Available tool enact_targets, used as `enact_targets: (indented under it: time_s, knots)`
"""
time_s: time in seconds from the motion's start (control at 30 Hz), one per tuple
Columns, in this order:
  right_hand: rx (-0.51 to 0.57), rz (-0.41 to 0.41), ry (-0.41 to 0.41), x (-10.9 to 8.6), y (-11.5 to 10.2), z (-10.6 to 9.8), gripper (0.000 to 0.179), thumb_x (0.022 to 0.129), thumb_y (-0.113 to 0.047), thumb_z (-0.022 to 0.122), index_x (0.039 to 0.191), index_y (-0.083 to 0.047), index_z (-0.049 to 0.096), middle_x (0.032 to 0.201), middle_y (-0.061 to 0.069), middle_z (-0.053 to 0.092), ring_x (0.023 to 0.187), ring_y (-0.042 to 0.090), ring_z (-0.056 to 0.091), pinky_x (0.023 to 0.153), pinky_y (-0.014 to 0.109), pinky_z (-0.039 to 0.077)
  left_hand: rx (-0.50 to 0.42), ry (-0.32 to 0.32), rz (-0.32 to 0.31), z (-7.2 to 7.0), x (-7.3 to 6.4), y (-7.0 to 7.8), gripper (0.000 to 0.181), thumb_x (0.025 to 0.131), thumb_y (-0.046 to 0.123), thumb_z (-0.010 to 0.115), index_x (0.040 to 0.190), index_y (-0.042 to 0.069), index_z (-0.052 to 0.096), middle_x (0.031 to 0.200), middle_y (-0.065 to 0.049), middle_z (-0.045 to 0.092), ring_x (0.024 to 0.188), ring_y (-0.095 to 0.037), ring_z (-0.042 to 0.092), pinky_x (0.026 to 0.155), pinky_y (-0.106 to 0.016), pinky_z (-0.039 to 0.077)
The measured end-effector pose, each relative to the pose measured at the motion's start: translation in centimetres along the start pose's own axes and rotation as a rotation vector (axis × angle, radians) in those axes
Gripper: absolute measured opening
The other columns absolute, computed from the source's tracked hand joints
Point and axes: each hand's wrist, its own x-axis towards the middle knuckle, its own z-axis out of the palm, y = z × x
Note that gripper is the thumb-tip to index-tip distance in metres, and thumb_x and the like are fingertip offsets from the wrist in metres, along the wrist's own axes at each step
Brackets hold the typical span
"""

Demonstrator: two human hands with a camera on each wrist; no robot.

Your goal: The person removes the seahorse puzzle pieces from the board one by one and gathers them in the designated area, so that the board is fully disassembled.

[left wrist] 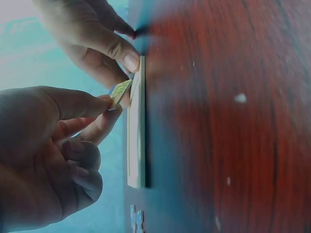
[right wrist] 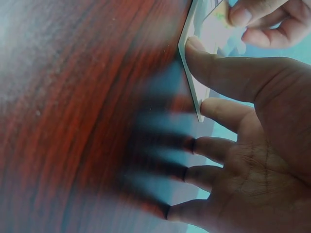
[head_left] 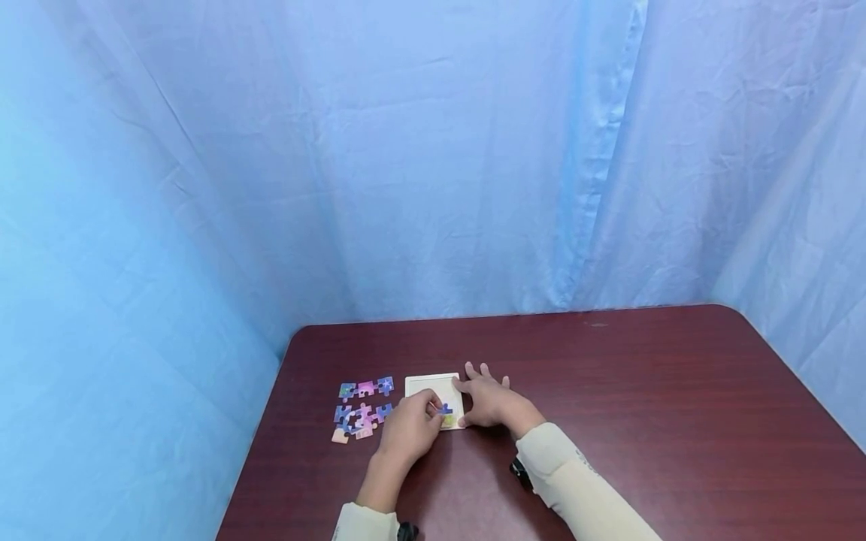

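My left hand (head_left: 409, 428) pinches a jigsaw puzzle piece (left wrist: 120, 92) between thumb and forefinger, its printed face yellow-green. The piece is tilted, close over the right part of a square, pale wooden puzzle tray (head_left: 425, 383). In the left wrist view the other left fingers are curled in toward the palm. My right hand (head_left: 489, 400) lies at the tray's right side. Its thumb (right wrist: 201, 60) touches the near rim and its forefinger (right wrist: 221, 110) the right edge, while the remaining fingers reach down, spread, to the table beside it.
Left of the tray lie several loose puzzle pieces (head_left: 366, 389) in purple, pink and blue, with more pieces (head_left: 364, 415) in a cluster nearer the front. The dark red-brown wooden table (head_left: 609, 391) extends far to the right. Light blue curtains (head_left: 433, 165) hang behind and at both sides.
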Motion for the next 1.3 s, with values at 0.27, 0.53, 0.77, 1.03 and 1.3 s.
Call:
enact_targets:
  time_s: [0.27,0.53,0.77,1.03,1.3]
  knots:
    - [-0.002,-0.003,0.004,0.0,0.2,0.2,0.082,0.09,-0.026,0.085,0.161,-0.016,0.045,0.177,0.02,0.016,0.165,0.046,0.008,0.124,0.079,0.008,0.045,0.013,-0.067,-1.4,-1.6,-1.1,0.01,0.09,0.015,0.077,0.087,0.017,0.068,0.072,0.009,0.062,0.062,-0.005,0.052,0.057,-0.027,0.043]
    - [0.023,-0.005,-0.002,-0.3,0.3,0.4,0.084,0.09,-0.024,0.085,0.162,-0.015,0.043,0.177,0.019,0.015,0.165,0.046,0.006,0.124,0.078,0.005,0.02,0.023,-0.125,-3.0,-3.8,-3.0,0.013,0.09,0.014,0.078,0.085,0.017,0.067,0.071,0.009,0.06,0.062,-0.006,0.051,0.058,-0.028,0.041]
    - [0.031,-0.013,-0.008,-0.3,0.1,0.2,0.084,0.091,-0.024,0.084,0.163,-0.015,0.041,0.178,0.019,0.013,0.165,0.045,0.004,0.125,0.077,0.004,0.046,0.034,-0.199,-3.8,-4.4,-4.7,0.011,0.091,0.017,0.078,0.087,0.018,0.068,0.072,0.009,0.064,0.064,-0.006,0.055,0.06,-0.033,0.044]
    - [0.032,-0.012,-0.007,-0.4,0.0,0.1,0.083,0.091,-0.023,0.084,0.162,-0.015,0.043,0.178,0.019,0.013,0.165,0.046,0.003,0.124,0.078,0.003,0.089,0.063,-0.246,-4.7,-4.3,-5.2,0.009,0.09,0.015,0.078,0.09,0.016,0.07,0.072,0.008,0.063,0.064,-0.008,0.055,0.061,-0.034,0.044]
    - [0.028,-0.005,-0.01,-0.3,0.0,0.1,0.083,0.09,-0.025,0.085,0.162,-0.016,0.043,0.178,0.018,0.014,0.165,0.045,0.003,0.124,0.078,0.003,0.097,0.06,-0.238,-4.9,-4.1,-5.4,0.007,0.09,0.015,0.077,0.089,0.015,0.07,0.072,0.006,0.061,0.064,-0.008,0.054,0.06,-0.034,0.043]
